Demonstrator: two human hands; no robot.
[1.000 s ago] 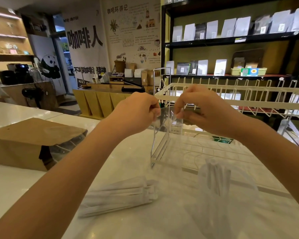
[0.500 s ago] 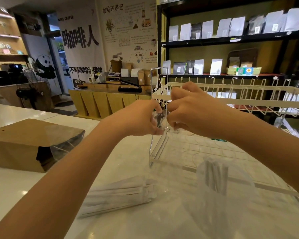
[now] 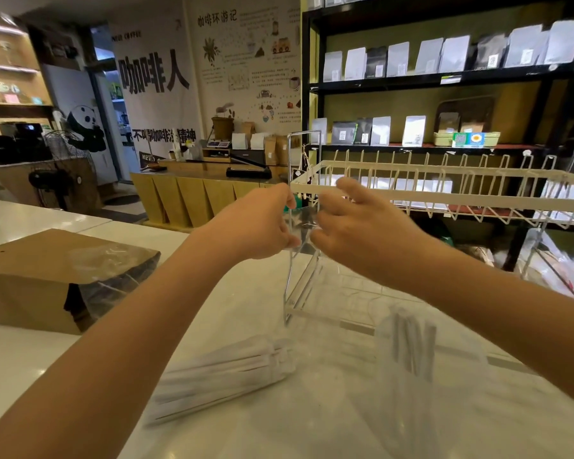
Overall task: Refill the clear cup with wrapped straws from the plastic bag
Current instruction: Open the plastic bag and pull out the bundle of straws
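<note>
Since a second ago our hands closed together: left hand (image 3: 265, 223) and right hand (image 3: 348, 226) both pinch the bag (image 3: 301, 223) up by the rack (image 3: 444, 183) (empty, we guess). Straws (image 3: 222, 379) lie beside the cup (image 3: 408, 366). Next: load them in.

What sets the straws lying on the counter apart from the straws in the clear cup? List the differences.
The bundle of straws on the counter lies flat, fanned out, in the open; the straws in the clear cup stand upright inside the clear cup. The counter bundle looks far larger; the cup holds only a few. The bundle sits nearer the left arm, the cup below the right arm. Both sets are wrapped in white paper, and neither hand touches them.
</note>
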